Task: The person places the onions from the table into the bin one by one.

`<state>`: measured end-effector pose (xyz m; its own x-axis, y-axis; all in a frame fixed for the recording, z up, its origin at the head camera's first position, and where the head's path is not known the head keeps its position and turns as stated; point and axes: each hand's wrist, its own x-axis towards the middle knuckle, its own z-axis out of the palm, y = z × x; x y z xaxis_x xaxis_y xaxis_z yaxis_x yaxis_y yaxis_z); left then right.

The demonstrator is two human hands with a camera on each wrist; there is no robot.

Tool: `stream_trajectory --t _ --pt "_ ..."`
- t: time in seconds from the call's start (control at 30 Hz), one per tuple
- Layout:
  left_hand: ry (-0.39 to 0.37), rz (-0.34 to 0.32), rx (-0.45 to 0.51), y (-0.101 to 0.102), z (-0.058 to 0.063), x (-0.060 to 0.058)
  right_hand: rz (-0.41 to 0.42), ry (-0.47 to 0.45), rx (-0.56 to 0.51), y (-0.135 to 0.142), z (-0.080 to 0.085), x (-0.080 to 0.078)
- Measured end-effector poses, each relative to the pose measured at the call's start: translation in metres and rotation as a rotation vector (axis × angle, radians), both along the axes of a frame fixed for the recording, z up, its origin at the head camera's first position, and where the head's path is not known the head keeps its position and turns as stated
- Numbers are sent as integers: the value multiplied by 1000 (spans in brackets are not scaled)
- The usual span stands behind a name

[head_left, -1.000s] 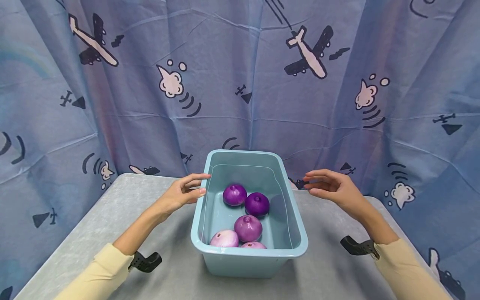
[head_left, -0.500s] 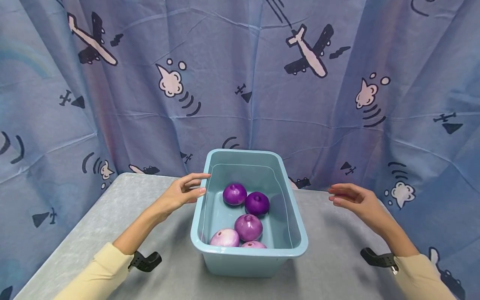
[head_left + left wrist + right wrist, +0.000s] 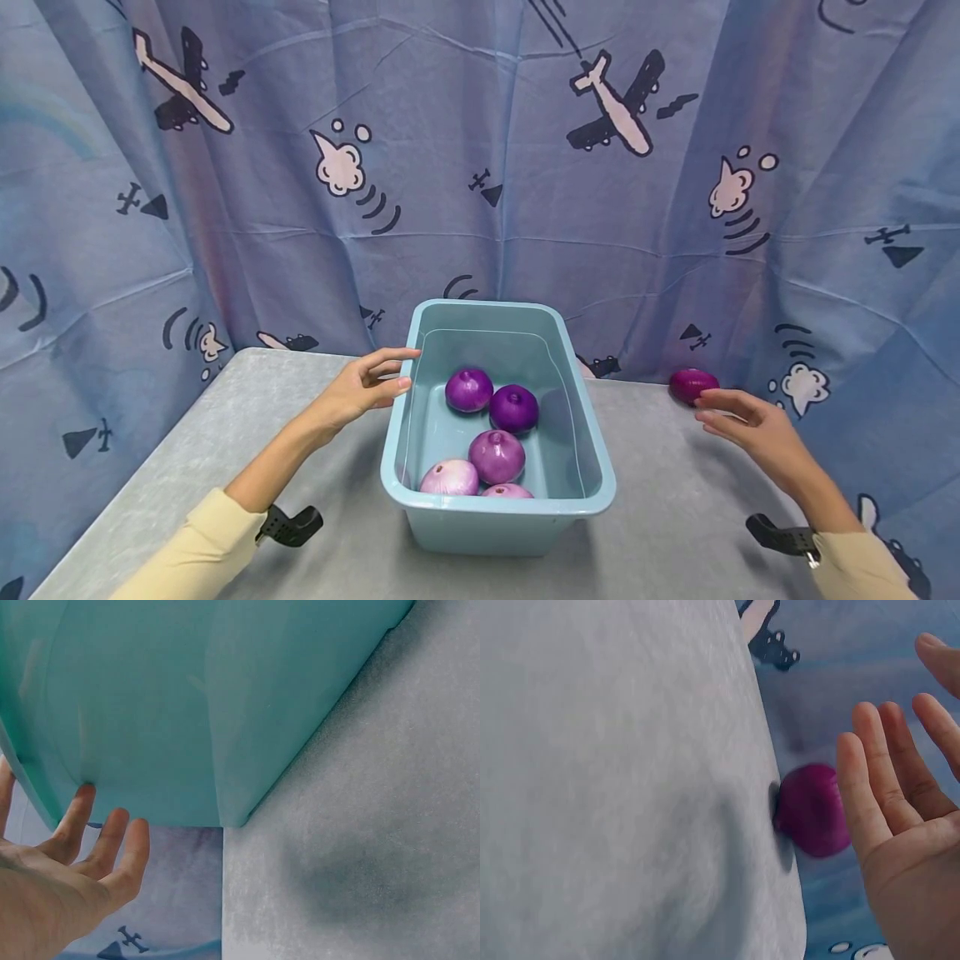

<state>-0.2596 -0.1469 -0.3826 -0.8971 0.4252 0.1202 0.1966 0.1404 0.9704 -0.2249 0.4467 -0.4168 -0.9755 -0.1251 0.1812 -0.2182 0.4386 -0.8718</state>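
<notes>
A light blue plastic bin (image 3: pixel 498 525) stands on the table, holding several onions, such as a dark purple onion (image 3: pixel 513 408), a lighter purple onion (image 3: pixel 497 457) and a pale pink-white onion (image 3: pixel 448 477). My left hand (image 3: pixel 358 392) touches the bin's left rim with thumb and fingertips, its fingers spread and nearly straight in the left wrist view. Another red-purple onion (image 3: pixel 692 387) lies at the table's back right edge. Just in front and to its right is my right hand (image 3: pixel 757 433), fingers extended and holding nothing; in the right wrist view its fingers overlap the onion (image 3: pixel 814 810).
The grey table (image 3: pixel 660 500) runs under both arms, its back edge close to a blue curtain (image 3: pixel 450 167) printed with airplanes. Black straps (image 3: pixel 291 525) with camera mounts circle both wrists, beside cream sleeves (image 3: pixel 202 542).
My right hand has moved from near the bin's right side rightward and toward me. The red-purple onion at the table's back edge now shows. The left hand and bin stay in place.
</notes>
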Motion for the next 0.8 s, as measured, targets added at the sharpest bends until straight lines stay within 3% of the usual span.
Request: stream_trajectory --t 0.17,0.43,0.8 --pt "1 5 2 0 0 0 -19 -14 16 12 -6 2" --pt "-1 -2 9 0 0 0 -167 -42 150 24 -12 3" --pt "4 -11 7 0 0 0 -237 -44 240 27 -16 -5"
